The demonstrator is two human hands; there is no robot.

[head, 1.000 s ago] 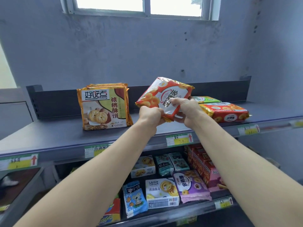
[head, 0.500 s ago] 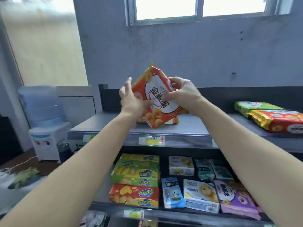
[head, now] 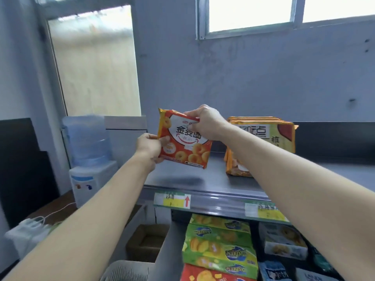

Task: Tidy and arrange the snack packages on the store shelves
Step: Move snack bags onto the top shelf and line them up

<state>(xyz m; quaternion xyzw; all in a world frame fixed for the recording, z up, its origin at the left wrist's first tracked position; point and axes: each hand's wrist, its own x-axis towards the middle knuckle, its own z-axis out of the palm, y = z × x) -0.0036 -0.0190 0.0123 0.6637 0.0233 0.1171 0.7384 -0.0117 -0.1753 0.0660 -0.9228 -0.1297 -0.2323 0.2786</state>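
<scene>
Head view: left hand (head: pixel 149 147) and right hand (head: pixel 205 123) are gripping the red pack (head: pixel 184 145). Orange packs (head: pixel 265 136) are standing at its three o'clock.

The ring-biscuit pack (head: pixel 182 147) is orange-red with a white round panel, dark lettering and golden rings printed on it. The stack of packs (head: pixel 284 136) is orange-yellow with a pale green front and a dark red patch. The shelf (head: pixel 182 179) is plain grey, the price tag (head: pixel 172 200) green and yellow with a red arrow, and the boxes (head: pixel 219 246) lime green with blue logos.
</scene>
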